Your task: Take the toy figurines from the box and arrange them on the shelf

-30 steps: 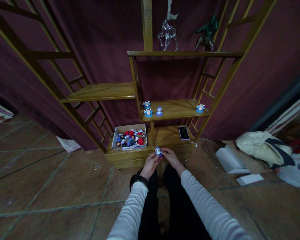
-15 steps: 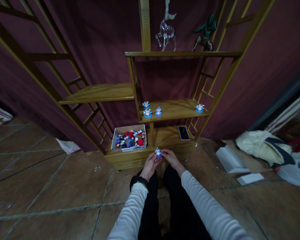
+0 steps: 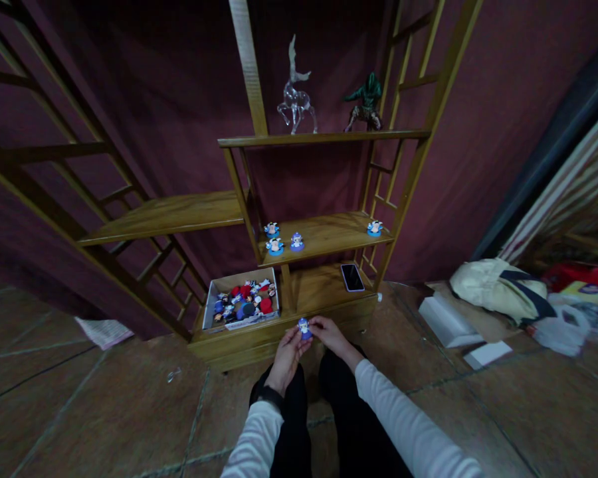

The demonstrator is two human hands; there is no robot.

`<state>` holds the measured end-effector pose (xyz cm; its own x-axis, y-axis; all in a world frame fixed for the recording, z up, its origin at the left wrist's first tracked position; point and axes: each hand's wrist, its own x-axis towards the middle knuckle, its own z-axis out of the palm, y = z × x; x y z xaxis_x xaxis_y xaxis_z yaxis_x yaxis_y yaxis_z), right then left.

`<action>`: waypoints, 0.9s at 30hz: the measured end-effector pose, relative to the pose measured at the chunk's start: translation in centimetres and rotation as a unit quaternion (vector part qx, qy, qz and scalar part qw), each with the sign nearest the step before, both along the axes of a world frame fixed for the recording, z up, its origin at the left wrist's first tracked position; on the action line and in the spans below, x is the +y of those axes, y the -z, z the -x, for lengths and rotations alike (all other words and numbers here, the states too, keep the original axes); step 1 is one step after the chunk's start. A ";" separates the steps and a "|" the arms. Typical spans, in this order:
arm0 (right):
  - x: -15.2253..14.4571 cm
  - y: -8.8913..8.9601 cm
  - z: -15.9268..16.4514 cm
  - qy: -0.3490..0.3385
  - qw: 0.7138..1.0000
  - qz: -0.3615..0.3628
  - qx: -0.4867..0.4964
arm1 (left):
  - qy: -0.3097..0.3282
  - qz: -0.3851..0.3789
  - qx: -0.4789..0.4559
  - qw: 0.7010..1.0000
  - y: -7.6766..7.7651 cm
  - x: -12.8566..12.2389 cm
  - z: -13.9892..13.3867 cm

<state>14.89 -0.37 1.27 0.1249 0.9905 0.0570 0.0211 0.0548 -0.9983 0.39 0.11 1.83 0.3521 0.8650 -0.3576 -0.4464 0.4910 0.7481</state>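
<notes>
A small purple-and-white figurine [image 3: 304, 328] is held upright in front of the cabinet's bottom ledge. My left hand [image 3: 286, 358] has its fingers closed on the figurine's left side and base. On the other side, the fingertips of my right hand [image 3: 331, 333] pinch the same figurine. A similar purple figurine [image 3: 297, 241] stands on the middle shelf [image 3: 329, 234], beside two blue-based figurines, one in front [image 3: 274, 246] and one behind [image 3: 272, 230]. Another blue-based figurine [image 3: 375, 228] is at that shelf's right end.
An open cardboard box [image 3: 205, 317] full of small figurines sits on the bottom ledge, left of a phone [image 3: 352, 277]. A clear deer statue [image 3: 296, 106] and a dark green figure [image 3: 366, 103] stand above. White boxes [image 3: 448, 322] and a cloth bag [image 3: 496, 285] lie on the floor at right.
The view has tilted up and turned slightly right, so the cabinet appears lower and further left. Both hands still hold the purple figurine; the shelf figurines have not moved.
</notes>
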 end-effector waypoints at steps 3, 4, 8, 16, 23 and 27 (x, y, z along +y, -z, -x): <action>0.1 0.0 -0.2 -0.009 1.000 0.004 -0.002 | 0.002 0.001 0.010 1.000 -0.1 -0.1 0.0; 0.0 0.0 -0.2 -0.015 1.000 0.007 0.001 | 0.003 0.001 0.012 1.000 -0.1 -0.1 0.0; 0.0 -0.1 -0.3 -0.013 1.000 0.004 0.016 | 0.001 0.004 0.017 1.000 -0.1 0.0 -0.1; -0.2 0.0 -0.6 0.001 1.000 -0.005 0.000 | -0.009 0.020 0.005 1.000 -0.1 -0.2 -0.6; -0.6 -0.1 -0.4 -0.011 0.998 0.012 0.059 | 0.004 0.033 0.024 0.999 -1.0 -0.1 -0.6; -0.6 -0.1 0.4 -0.030 0.993 0.032 0.109 | 0.008 0.038 0.018 0.999 -1.0 0.3 0.3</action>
